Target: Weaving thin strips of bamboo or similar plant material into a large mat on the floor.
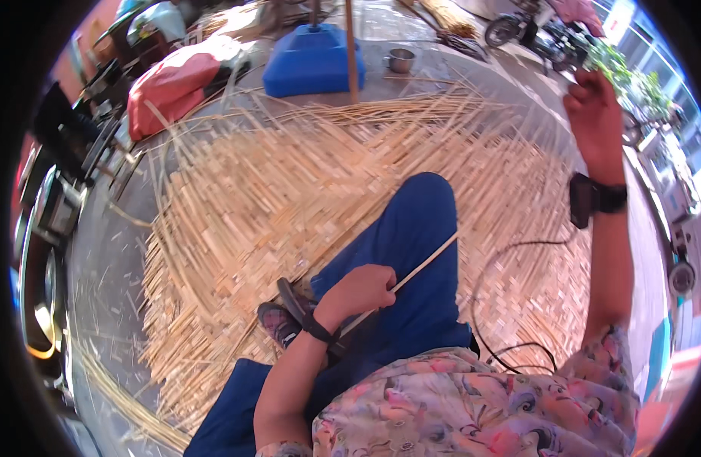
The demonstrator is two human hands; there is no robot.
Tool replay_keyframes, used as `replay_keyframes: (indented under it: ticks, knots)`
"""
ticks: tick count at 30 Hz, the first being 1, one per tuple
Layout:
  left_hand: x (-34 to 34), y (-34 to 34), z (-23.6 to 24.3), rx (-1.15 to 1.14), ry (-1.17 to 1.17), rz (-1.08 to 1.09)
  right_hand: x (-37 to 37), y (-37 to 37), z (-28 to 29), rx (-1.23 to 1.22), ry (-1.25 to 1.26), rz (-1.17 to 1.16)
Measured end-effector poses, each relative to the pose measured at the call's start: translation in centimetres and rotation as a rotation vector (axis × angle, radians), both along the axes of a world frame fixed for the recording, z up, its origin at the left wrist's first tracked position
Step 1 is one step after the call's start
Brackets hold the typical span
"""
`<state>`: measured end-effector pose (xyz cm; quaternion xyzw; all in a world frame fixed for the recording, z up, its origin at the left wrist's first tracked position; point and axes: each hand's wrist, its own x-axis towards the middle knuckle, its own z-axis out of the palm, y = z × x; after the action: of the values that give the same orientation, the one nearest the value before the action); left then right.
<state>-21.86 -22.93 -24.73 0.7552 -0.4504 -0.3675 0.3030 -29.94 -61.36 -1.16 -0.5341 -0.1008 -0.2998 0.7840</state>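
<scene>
My left hand (360,292) is closed around a thin pale bamboo strip (430,260), which slants up to the right across my blue trousers (415,221). I am sitting on a large mat (236,251) woven from split bamboo strips, with loose ends fanning out along its far side. Raised high at the far right, off the mat, my right hand (598,126) has its fingers curled in. Whatever may be between those fingers cannot be made out. A dark band with a small box (583,201) is strapped to my right wrist, and a thin cable (510,244) trails from it.
A blue umbrella-type base (309,65) with poles stands beyond the mat, beside a metal pot (401,60). Red cloth (172,87) covers something at the far left. More loose strips (126,396) lie near left. A motorcycle (541,34) stands at the far right.
</scene>
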Motion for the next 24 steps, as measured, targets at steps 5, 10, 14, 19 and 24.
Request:
replay_keyframes:
  ticks: [5,10,14,19,24]
  knots:
    - [6.1,5.5,6.7,-0.753,0.300,0.484,-6.6,0.1,0.5,-0.129,0.189,-0.343]
    - [8.8,12.5,9.4,-1.683,0.085,0.710,-3.1,16.0,-5.7,-0.785,0.352,-0.383]
    - [7.5,11.0,7.2,-1.628,0.318,0.843,2.1,26.6,-8.1,-1.441,-0.109,-0.455]
    - [6.7,8.8,6.8,-1.507,0.546,0.842,8.2,29.5,-10.7,-1.269,0.148,-0.145]
    - [9.3,17.2,5.8,-1.450,0.344,1.157,12.2,30.0,-12.3,-1.212,0.313,0.062]
